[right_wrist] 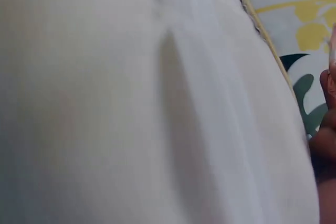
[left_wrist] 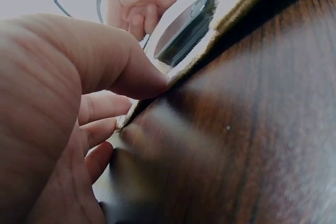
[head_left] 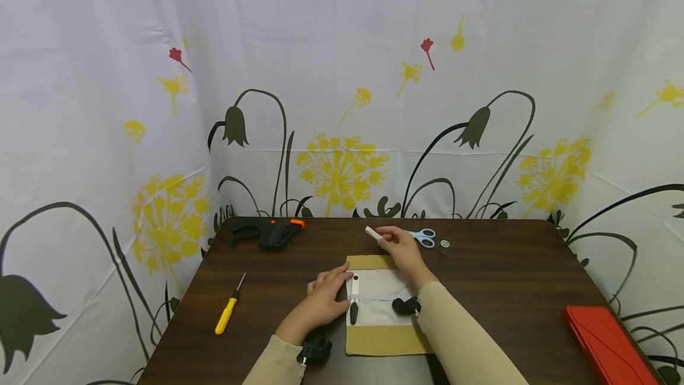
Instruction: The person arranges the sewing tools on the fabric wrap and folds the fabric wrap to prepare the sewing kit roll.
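A tan cloth organizer (head_left: 374,340) with a white inner panel lies open on the table. A slim tool (head_left: 354,312), white at one end and black at the other, lies along its left side, under a thin band crossing the panel. My left hand (head_left: 320,302) rests at the organizer's left edge, thumb and fingers spread; in the left wrist view the thumb (left_wrist: 126,66) touches that edge. Above the far edge, my right hand (head_left: 403,254) pinches a small white strip-like piece with reddish marks (head_left: 373,233). Cloth fills most of the right wrist view, with part of the right hand (right_wrist: 325,145) at its edge.
Scissors with pale blue handles (head_left: 426,237) and a small round spool (head_left: 444,246) lie just right of my right hand. A black glue gun (head_left: 272,233) lies at the back left, a yellow screwdriver (head_left: 227,314) at the left. At the right edge sits a red case (head_left: 609,343).
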Demonstrator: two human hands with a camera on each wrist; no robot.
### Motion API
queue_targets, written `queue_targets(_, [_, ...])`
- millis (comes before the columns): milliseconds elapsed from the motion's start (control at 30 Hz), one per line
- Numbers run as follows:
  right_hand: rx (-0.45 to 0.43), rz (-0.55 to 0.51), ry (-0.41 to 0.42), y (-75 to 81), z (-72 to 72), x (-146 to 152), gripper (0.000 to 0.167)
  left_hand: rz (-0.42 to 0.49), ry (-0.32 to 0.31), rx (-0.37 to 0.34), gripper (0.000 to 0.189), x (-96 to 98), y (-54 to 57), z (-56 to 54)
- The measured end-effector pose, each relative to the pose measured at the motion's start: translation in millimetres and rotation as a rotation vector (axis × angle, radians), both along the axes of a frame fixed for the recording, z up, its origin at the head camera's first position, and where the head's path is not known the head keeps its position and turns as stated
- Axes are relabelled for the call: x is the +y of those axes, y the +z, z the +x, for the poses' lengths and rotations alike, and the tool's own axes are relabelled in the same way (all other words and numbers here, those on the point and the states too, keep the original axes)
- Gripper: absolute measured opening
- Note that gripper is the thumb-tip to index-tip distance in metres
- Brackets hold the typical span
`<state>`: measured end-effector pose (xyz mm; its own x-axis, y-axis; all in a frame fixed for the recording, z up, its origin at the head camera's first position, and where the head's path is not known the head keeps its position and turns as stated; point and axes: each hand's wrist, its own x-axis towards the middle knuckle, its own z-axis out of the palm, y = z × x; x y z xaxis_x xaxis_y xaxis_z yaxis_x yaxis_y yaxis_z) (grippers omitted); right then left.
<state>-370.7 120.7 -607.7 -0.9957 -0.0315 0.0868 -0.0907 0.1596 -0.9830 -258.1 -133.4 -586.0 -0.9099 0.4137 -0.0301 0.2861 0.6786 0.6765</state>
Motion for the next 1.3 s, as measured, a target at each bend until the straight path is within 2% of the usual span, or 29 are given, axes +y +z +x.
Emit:
queue_targets(100, [-0.020,-0.097,0.026,4.5,1.6,7,0.025,0.006,0.007,0.008,0.066,-0.2,-1.4,-3.1])
queue_targets(167, [-0.049,-0.163,0.014,6.7,3.9,12,0.023,0.006,0.008,0.004,0.066,0.3,-1.9,-2.8])
queue_targets(300, [-0.097,-0.370,0.006,14.8,9.4,17,0.018,0.015,0.013,0.023,0.066,3.3,1.0,-1.3])
queue_targets(367, [-0.118,-0.445,0.035,17.7,15.3,18,0.020,0.010,0.023,0.016,0.067,4.4,2.8,0.6])
queue_targets(467, [-0.121,-0.490,0.107,23.0,27.1,16,0.026,0.015,0.044,0.013,0.068,5.9,0.8,-0.9])
queue_targets(533, [-0.126,-0.496,0.157,25.5,37.4,13,0.028,0.015,0.061,-0.001,0.069,6.1,-1.8,-2.7])
queue_targets(633, [-0.150,-0.493,0.213,27.2,52.7,7,0.021,0.018,0.085,-0.001,0.069,5.5,-7.4,-4.9])
queue_targets(800, [-0.187,-0.396,0.271,21.9,68.0,2,0.009,0.047,0.118,0.016,0.068,6.3,-11.7,-5.2])
queue_targets(1000, [-0.234,-0.440,0.307,2.2,74.8,6,0.007,0.091,0.166,0.021,0.059,11.9,-4.3,-2.3])
queue_targets(1200, [-0.223,-0.433,0.286,-8.1,75.3,6,0.007,0.242,0.262,0.038,0.029,28.3,1.3,5.3])
queue_targets(1300, [-0.219,-0.409,0.293,-8.2,73.8,4,0.011,0.214,0.275,0.058,0.018,33.4,-0.3,7.8])
